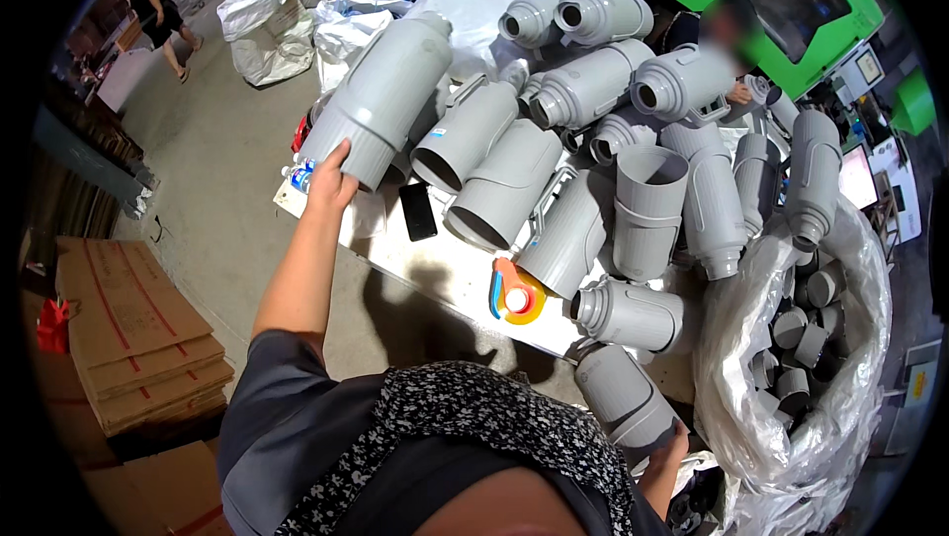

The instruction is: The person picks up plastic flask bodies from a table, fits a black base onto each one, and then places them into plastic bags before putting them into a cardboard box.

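Left hand (332, 183), ten o'clock, fingers gripping grey cylindrical plastic shell (386, 106); right hand (668, 451), five, likewise second shell (625, 396). Likely paired handling; next needs steadiness.

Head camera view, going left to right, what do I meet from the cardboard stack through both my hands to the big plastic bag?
Cardboard stack, left hand, black phone, orange roundish item, right hand, clear plastic bag of grey pieces.
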### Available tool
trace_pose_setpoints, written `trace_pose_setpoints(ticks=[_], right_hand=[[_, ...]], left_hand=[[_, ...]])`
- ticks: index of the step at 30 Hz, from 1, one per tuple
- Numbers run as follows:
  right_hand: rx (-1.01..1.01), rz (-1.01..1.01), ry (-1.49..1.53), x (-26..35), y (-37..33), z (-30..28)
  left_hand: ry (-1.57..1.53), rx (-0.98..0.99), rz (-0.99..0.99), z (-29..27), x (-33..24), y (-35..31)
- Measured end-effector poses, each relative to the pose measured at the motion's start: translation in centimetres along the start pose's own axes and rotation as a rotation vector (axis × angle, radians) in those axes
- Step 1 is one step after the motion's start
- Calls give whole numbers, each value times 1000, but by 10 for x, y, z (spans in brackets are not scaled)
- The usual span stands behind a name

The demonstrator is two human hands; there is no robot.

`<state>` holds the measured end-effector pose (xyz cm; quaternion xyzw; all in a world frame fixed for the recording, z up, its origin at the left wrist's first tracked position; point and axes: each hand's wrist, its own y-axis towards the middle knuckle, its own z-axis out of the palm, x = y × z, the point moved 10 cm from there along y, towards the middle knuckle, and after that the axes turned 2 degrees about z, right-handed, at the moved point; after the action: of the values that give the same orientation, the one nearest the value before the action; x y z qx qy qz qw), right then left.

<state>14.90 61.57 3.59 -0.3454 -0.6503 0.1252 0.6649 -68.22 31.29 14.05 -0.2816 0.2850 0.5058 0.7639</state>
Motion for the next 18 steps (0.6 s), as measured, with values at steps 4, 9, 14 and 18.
trace_pose_setpoints(ticks=[4,9,14,18], right_hand=[[-4,6,9,-2,-5,3],[-22,-14,-6,-5,-3,-5],[19,-46,17,-2,-7,12],[28,-66,20,-2,-12,9]], left_hand=[[43,100,31,20,14,42],[317,-157,-181,-20,100,71],[253,-193,-15,-32,102,77],[268,-4,65,-2,76,47]])
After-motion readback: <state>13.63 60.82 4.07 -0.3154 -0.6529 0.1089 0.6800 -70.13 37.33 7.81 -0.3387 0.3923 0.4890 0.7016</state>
